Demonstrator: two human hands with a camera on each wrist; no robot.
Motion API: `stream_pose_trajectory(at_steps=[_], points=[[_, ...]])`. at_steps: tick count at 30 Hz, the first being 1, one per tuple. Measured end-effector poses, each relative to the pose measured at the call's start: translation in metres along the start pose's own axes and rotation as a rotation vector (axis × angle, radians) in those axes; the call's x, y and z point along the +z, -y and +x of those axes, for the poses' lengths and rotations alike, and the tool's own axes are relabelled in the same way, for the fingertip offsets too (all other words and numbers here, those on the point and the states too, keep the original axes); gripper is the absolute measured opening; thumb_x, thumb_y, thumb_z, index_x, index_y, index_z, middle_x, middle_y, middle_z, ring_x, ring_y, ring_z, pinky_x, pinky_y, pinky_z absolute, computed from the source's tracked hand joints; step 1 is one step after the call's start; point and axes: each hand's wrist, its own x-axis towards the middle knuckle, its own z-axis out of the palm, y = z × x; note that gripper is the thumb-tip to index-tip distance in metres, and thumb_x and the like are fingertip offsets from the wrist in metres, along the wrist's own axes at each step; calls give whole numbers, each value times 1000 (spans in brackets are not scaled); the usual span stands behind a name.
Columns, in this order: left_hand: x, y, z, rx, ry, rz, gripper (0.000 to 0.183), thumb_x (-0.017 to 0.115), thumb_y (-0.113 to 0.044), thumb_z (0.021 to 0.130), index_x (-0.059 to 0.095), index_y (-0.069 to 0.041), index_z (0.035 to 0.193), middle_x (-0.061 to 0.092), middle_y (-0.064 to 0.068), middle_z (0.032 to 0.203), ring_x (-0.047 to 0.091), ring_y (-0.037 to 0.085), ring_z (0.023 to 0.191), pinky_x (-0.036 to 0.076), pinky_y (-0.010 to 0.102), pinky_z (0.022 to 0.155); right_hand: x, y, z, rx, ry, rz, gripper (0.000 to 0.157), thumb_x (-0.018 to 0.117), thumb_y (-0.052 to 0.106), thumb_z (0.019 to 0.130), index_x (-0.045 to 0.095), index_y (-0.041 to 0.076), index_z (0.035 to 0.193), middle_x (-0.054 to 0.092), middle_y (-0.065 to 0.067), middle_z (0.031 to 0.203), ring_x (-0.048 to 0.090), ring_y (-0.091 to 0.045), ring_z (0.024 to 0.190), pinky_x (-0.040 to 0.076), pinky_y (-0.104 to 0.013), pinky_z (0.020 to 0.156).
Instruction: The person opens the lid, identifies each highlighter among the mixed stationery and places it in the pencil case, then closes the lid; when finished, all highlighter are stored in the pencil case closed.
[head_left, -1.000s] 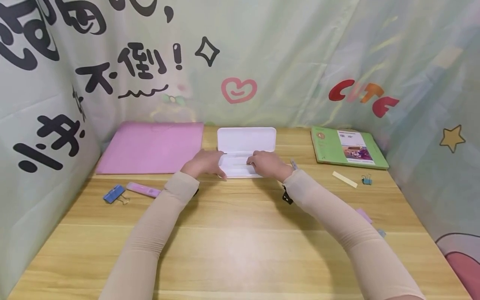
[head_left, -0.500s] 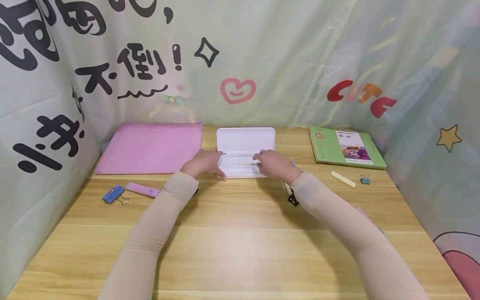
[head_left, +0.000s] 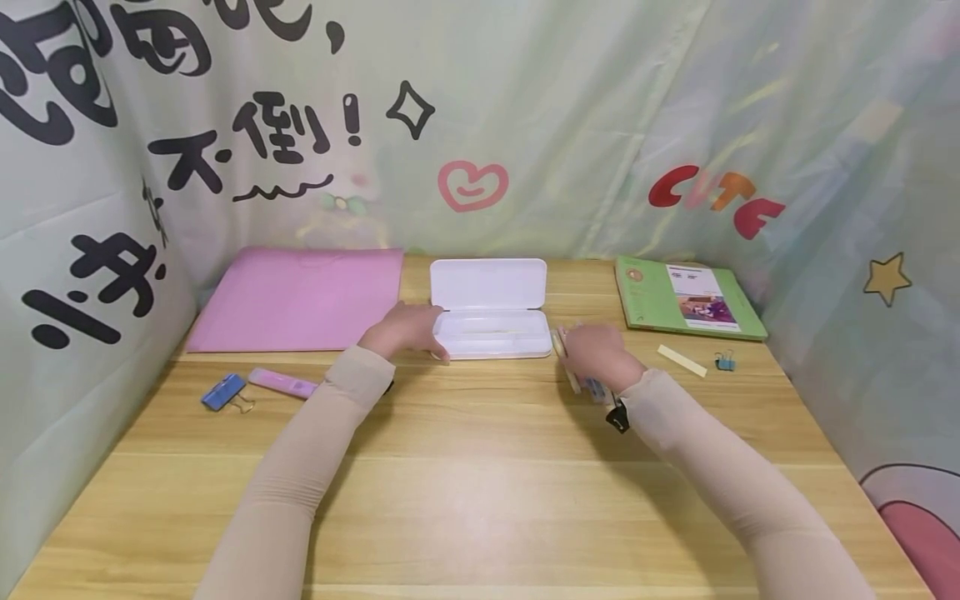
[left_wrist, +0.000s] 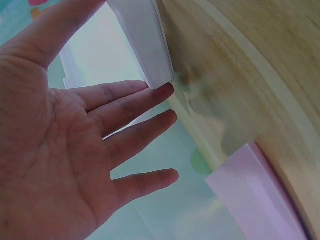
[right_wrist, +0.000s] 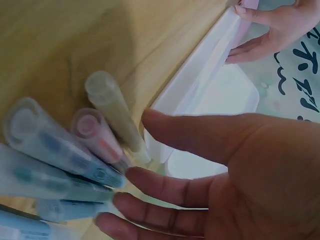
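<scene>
An open white pencil case (head_left: 491, 346) stands at the back middle, its lid raised behind it. My left hand (head_left: 408, 327) is at its left end, fingers spread and straight, with a fingertip at the case's corner in the left wrist view. A thin pale yellow strip shows inside the case. Right of the case, my right hand (head_left: 597, 354) reaches over several capped pens. In the right wrist view, a yellow pen (right_wrist: 112, 105), a pink pen (right_wrist: 95, 130) and a blue pen (right_wrist: 60, 140) lie beside its fingertips, the thumb held apart from the fingers.
A pink folder (head_left: 300, 300) lies at the back left and a green book (head_left: 690, 298) at the back right. A blue binder clip (head_left: 223, 391) and a pink-purple bar (head_left: 281, 382) lie left. A cream strip (head_left: 682, 360) and a small teal clip (head_left: 725, 361) lie right.
My right hand has moved from inside the pencil case rightward to the pens beside it. The left hand has stayed at the case's left end.
</scene>
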Motion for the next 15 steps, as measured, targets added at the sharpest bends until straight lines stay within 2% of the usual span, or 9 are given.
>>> stream_pose_trajectory(at_steps=[5, 13, 15], points=[[2, 2, 1, 9, -10, -3, 89, 72, -50, 59, 36, -12, 132, 45, 6, 127, 39, 26, 115, 16, 51, 97, 6, 0, -5, -2, 36, -13, 39, 56, 45, 78, 54, 16, 52, 51, -3, 56, 46, -16, 48, 37, -32, 43], [2, 2, -3, 23, -27, -15, 86, 72, -50, 61, 39, -13, 131, 44, 5, 128, 37, 26, 117, 13, 54, 97, 15, 0, -2, 21, 4, 44, 31, 56, 40, 79, 57, 11, 67, 52, -6, 61, 48, -18, 49, 38, -34, 43], [2, 3, -4, 16, -32, -30, 86, 71, -49, 61, 38, -13, 131, 42, 6, 130, 32, 27, 121, 11, 54, 98, 16, 1, 0, 18, 23, 23, 33, 52, 40, 81, 60, 12, 63, 52, -7, 58, 49, -19, 48, 38, -34, 43]])
